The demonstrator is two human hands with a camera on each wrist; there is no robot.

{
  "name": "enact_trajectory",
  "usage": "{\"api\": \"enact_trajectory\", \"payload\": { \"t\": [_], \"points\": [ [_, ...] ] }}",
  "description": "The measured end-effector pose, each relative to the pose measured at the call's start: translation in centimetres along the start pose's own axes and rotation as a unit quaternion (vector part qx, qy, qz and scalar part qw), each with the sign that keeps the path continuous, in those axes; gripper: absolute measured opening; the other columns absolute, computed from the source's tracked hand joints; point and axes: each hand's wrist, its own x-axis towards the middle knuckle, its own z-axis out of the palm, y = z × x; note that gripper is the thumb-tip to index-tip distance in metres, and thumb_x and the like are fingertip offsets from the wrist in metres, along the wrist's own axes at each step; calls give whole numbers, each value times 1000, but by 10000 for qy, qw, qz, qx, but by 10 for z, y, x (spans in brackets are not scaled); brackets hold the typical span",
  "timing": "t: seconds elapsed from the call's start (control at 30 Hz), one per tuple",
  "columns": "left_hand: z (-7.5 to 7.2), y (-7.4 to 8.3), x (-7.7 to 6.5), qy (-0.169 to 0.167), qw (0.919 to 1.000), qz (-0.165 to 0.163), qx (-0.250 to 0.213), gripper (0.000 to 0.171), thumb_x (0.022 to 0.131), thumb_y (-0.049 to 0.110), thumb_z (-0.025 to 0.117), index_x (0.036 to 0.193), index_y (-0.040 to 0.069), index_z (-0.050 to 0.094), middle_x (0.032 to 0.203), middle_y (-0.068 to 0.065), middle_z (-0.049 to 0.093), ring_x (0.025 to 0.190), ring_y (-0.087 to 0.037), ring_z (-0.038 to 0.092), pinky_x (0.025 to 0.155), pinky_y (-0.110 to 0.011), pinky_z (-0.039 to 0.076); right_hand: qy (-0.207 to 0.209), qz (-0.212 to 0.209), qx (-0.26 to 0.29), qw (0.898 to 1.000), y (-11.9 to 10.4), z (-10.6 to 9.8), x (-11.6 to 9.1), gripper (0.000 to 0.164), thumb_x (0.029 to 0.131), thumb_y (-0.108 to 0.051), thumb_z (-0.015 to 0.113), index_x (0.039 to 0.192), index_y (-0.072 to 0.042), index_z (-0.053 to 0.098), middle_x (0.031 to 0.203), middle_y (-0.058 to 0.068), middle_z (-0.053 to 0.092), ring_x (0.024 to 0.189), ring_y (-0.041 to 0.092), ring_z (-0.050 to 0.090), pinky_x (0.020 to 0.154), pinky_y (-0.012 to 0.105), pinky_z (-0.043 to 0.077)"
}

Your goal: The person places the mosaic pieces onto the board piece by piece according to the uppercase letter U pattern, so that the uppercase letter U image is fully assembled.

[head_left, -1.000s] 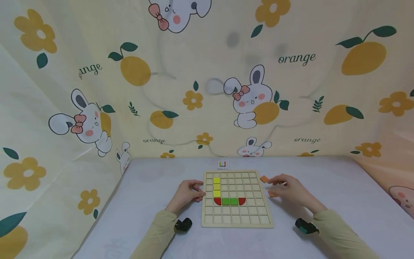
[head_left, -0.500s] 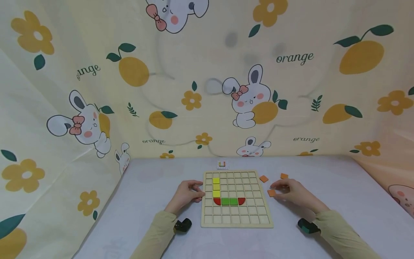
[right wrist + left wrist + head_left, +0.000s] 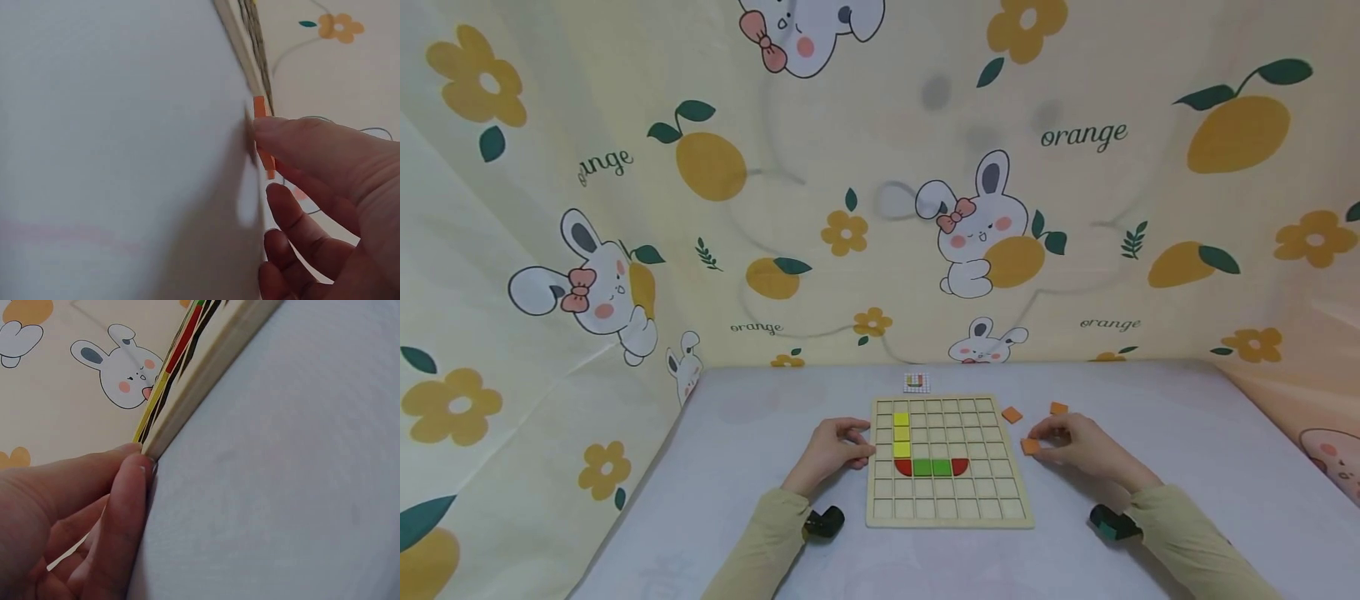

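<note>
A square wooden grid board (image 3: 951, 511) lies flat in the head view. Yellow tiles (image 3: 902, 434) form a column on it, above a row of two red rounded tiles (image 3: 960, 467) and green tiles (image 3: 932, 467). At the board's left edge, my left hand (image 3: 831, 450) holds the rim with thumb and fingertip, seen close in the left wrist view. Right of the board, my right hand (image 3: 1086, 446) pinches an orange tile (image 3: 1029, 447) between thumb and index finger. In the right wrist view this orange tile (image 3: 259, 106) stands on edge, its middle partly covered by the thumb.
Two more orange tiles lie near my right hand: one tile (image 3: 1012, 414) beside the board's right edge, another tile (image 3: 1059, 408) behind the fingers. A small pattern card (image 3: 917, 382) lies beyond the board. A printed cloth (image 3: 850, 292) hangs behind the white table (image 3: 760, 400).
My right hand shifted slightly right, uncovering the orange tile behind its fingers, and now pinches the nearest orange tile. The left hand and the tiles on the board stayed put.
</note>
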Motion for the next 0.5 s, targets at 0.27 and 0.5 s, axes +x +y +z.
{"api": "enact_trajectory", "payload": {
  "t": [0.27, 0.5],
  "points": [
    [-1, 1, -2, 24, 10000, -16, 46, 49, 77, 1, 78, 122, -3, 60, 84, -9, 63, 61, -14, 64, 59, -29, 59, 248, -194, 20, 9995, -21, -1, 8, 25, 81, -24, 77, 102, -13, 70, 101, 0, 63, 91, 21, 53, 76, 36, 47],
    [0, 2, 0, 33, 9999, -122, 42, 49, 77, 3, 78, 122, -1, 61, 84, -9, 63, 62, -15, 64, 60, -29, 59, 113, -499, 273, 9983, -48, 15, 18, 24, 79, -20, 79, 100, -12, 70, 101, 0, 64, 92, 23, 53, 78, 35, 47]
  ]
}}
